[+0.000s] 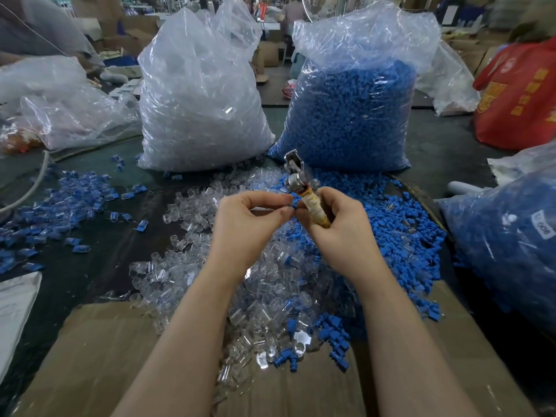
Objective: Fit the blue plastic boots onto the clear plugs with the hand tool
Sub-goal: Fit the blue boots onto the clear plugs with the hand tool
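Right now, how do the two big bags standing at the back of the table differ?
The left bag holds clear plugs and looks whitish; the right bag holds blue boots and looks solid blue. The left bag stands behind the loose clear pile, the right bag behind the loose blue pile. Both are clear plastic, upright and open-topped.

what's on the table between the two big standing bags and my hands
In the head view, loose clear plugs and blue boots are strewn there; the hand tool's metal head reaches up toward the bags.

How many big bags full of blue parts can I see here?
2: one stands upright at the back of the table, right of the clear-parts bag; another lies at the right edge. Others may be out of view.
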The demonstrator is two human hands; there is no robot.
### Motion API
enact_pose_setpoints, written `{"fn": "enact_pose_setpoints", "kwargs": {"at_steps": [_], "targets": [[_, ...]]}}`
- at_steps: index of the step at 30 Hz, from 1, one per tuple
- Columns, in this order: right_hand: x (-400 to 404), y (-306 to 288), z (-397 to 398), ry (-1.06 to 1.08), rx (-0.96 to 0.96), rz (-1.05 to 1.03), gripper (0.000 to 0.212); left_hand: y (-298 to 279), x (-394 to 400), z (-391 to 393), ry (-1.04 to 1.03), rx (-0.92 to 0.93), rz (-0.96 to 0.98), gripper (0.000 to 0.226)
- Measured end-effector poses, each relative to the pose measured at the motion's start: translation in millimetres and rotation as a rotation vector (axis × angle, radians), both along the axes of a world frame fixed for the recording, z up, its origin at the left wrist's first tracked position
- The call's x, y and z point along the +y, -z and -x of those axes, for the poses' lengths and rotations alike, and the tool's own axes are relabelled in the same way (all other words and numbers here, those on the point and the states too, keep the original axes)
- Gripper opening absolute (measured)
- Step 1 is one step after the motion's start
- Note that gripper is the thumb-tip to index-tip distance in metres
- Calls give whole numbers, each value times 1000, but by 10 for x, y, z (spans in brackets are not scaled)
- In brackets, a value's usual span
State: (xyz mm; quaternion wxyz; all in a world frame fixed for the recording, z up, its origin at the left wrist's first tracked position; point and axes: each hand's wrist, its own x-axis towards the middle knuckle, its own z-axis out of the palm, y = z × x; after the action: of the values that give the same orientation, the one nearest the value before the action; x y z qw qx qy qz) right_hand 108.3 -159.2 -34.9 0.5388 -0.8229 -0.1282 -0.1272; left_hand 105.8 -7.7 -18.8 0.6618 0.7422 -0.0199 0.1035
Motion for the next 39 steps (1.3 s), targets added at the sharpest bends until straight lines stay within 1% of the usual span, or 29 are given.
{"fn": "enact_pose_setpoints", "kwargs": {"at_steps": [3, 5, 8, 10, 12, 15, 19, 25, 29, 35, 39], "targets": [[0, -5, 4, 1, 17, 1, 7, 3, 5, -1, 13, -3, -1, 23], [0, -13, 9, -8, 52, -30, 5, 17, 10, -3, 13, -2, 35, 19], [-40, -19, 10, -19, 112, -49, 7, 23, 35, -12, 6, 22, 190, 17], [-83, -16, 4, -32, 150, -18, 7, 13, 58, -20, -4, 25, 324, 18], [-116, -5, -2, -51, 180, 26, 7, 2, 68, -24, -8, 11, 391, 19], [-118, -2, -4, -81, 214, 100, 9, 1, 69, -31, -3, -19, 395, 20], [-102, -12, 8, -111, 239, 137, 15, 9, 73, -39, -13, -34, 363, 21], [-102, -9, 13, -122, 239, 173, 14, -6, 79, -20, -14, -51, 296, 23], [-108, -6, 16, -112, 209, 227, 7, -24, 81, -5, -8, -48, 298, 23], [-107, 6, 16, -55, 201, 289, 21, -36, 78, 7, 9, -33, 310, 23], [-113, 14, 16, -40, 209, 313, 23, -19, 65, 1, 8, -15, 310, 25]]}}
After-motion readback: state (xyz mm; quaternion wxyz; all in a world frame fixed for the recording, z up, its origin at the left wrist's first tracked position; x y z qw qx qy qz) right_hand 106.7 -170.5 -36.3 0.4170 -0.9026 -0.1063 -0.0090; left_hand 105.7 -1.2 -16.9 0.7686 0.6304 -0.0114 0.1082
